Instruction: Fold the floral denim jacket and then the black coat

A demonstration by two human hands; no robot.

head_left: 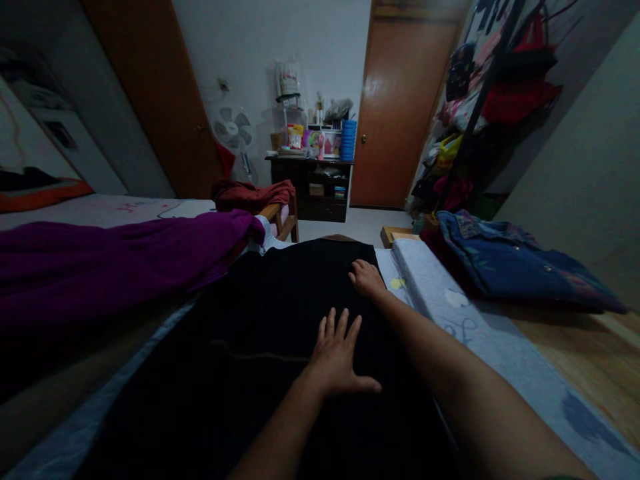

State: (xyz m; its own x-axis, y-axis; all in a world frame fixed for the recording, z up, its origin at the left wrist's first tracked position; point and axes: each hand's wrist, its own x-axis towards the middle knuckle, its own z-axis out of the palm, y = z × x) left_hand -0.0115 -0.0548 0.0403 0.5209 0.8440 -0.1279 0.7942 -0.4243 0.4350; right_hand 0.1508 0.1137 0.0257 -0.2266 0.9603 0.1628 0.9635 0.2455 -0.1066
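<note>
A black garment (280, 293) lies spread out in front of me, with a thin brownish line running across it. Its exact kind is hard to make out in the dim light. My left hand (336, 357) rests on the middle of the cloth, palm down, fingers spread and thumb out to the right. Farther off, near the garment's right edge, my right hand (367, 277) lies on the cloth with its fingers pointing left and loosely laid down. Neither hand appears to grasp anything.
Purple cloth (130, 260) covers the bed area at left, near a folded reddish cloth (255, 193). At right, a folded blue denim garment (520, 260) sits beside the pale patterned bedding (440, 287). Beyond are a dark cabinet (285, 183), a fan (233, 128) and a wooden door (400, 113).
</note>
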